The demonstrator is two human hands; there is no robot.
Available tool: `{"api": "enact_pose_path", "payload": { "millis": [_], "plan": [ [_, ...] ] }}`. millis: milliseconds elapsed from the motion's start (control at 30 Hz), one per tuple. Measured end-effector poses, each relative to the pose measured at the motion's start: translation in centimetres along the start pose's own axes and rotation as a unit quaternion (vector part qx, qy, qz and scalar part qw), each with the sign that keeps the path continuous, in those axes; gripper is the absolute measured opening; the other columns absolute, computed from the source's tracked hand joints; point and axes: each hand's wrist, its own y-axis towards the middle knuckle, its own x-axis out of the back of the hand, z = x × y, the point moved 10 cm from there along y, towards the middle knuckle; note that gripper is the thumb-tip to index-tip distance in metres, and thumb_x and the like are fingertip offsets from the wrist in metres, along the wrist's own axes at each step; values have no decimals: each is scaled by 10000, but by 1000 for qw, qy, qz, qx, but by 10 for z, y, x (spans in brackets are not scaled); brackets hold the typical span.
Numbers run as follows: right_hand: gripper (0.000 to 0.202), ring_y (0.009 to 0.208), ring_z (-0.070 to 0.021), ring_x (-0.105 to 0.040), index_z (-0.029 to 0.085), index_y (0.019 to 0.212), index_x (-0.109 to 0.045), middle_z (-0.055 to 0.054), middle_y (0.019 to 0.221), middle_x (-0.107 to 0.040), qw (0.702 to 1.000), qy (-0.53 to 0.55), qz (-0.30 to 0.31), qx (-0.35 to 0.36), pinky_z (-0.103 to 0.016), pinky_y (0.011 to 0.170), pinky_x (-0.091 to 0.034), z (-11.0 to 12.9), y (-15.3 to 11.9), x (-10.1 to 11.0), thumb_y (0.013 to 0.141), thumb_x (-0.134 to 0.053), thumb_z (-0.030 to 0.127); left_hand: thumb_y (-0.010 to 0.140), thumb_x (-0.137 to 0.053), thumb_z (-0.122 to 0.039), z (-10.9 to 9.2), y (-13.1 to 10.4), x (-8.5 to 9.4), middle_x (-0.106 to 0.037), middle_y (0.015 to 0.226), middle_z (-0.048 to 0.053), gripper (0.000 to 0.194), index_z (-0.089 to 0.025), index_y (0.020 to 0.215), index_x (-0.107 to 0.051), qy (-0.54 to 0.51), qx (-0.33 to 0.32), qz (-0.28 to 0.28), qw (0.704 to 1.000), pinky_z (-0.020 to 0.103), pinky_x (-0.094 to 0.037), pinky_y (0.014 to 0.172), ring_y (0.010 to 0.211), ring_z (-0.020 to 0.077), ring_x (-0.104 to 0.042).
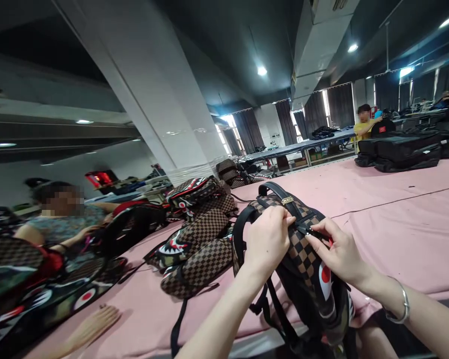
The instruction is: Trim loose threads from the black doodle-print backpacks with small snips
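Observation:
A brown-and-black checkered backpack (303,249) with a shark-eye print and black straps stands tilted in front of me at the table's edge. My left hand (269,239) is closed in a pinch at its top, beside the black carry handle (271,188) with a gold-coloured plate. Whether a thread lies in that pinch is too small to tell. My right hand (338,249) grips a small black tool with a red part (318,233), which looks like thread snips. Its tip points at the seam by my left fingertips.
Checkered backpacks (205,229) are piled on the pink-covered table (400,224) to the left. A co-worker (67,214) handles a bag there, and someone's bare foot (97,321) rests nearby. Black bags (400,149) lie at the far right, near another person in yellow (364,127).

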Motion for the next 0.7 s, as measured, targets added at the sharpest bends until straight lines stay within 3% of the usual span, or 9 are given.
{"api": "enact_pose_path", "payload": {
  "millis": [100, 200, 267, 333, 400, 433, 533, 600, 700],
  "plan": [
    [95, 636, -117, -588, 197, 855, -536, -9, 750, -615, 1000, -13, 11, 8, -210, 591, -464, 4, 3, 0, 847, -502, 285, 855, -407, -229, 1, 1, 2, -578, 750, 30, 170, -194, 710, -488, -33, 5, -15, 999, 280, -360, 606, 698, 170, -520],
    [103, 611, -104, -555, 191, 811, -537, 9, 690, -576, 1000, 28, -2, 8, -199, 575, -446, 0, 3, 5, 848, -503, 280, 842, -440, -286, 12, 0, 12, -528, 664, 8, 205, -193, 665, -482, -183, 38, -50, 981, 266, -350, 575, 622, 146, -478],
    [105, 608, -97, -538, 187, 811, -531, 16, 683, -555, 998, 66, -25, 0, -191, 565, -442, -5, 2, 10, 840, -520, 287, 856, -400, -411, 23, -2, 15, -448, 553, -9, 352, -194, 582, -441, -360, 60, -61, 929, 262, -340, 526, 535, 130, -424],
    [112, 595, -92, -521, 186, 822, -525, 22, 678, -541, 996, 85, -36, -7, -189, 552, -437, -8, 2, 12, 832, -535, 296, 853, -289, -557, 35, -6, 16, -409, 508, -12, 495, -194, 549, -433, -509, 79, -70, 854, 262, -342, 496, 493, 122, -397],
    [112, 596, -92, -520, 187, 831, -522, 23, 686, -544, 995, 91, -33, -8, -192, 555, -439, -8, 1, 11, 825, -545, 297, 823, -302, -615, 46, -12, 18, -487, 578, 3, 525, -179, 634, -525, -557, 99, -85, 820, 260, -379, 520, 527, 120, -439],
    [109, 602, -93, -525, 188, 833, -520, 22, 694, -549, 995, 91, -29, -7, -193, 563, -442, -7, 1, 10, 822, -548, 292, 808, -381, -598, 50, -15, 19, -537, 656, 14, 473, -174, 731, -576, -543, 108, -87, 828, 259, -405, 554, 577, 124, -478],
    [100, 618, -95, -542, 191, 844, -514, 19, 711, -560, 995, 94, -20, -9, -193, 575, -451, -5, 2, 8, 820, -549, 282, 770, -577, -412, 48, -20, 18, -603, 854, 35, 271, -192, 923, -620, -443, 96, -56, 890, 267, -446, 682, 765, 150, -552],
    [100, 638, -103, -559, 194, 847, -512, 14, 719, -568, 995, 97, -13, -10, -198, 587, -460, -5, 2, 7, 825, -544, 287, 764, -601, -331, 40, -22, 18, -609, 863, 33, 195, -206, 908, -640, -366, 57, -36, 928, 271, -445, 702, 786, 152, -553],
    [105, 688, -120, -587, 196, 849, -522, -2, 752, -595, 996, 85, 8, -6, -211, 622, -471, -5, 2, 4, 831, -534, 299, 745, -628, -281, 32, -24, 21, -592, 796, 22, 102, -211, 811, -661, -280, 13, -45, 959, 259, -433, 642, 695, 131, -526]
  ]
}}
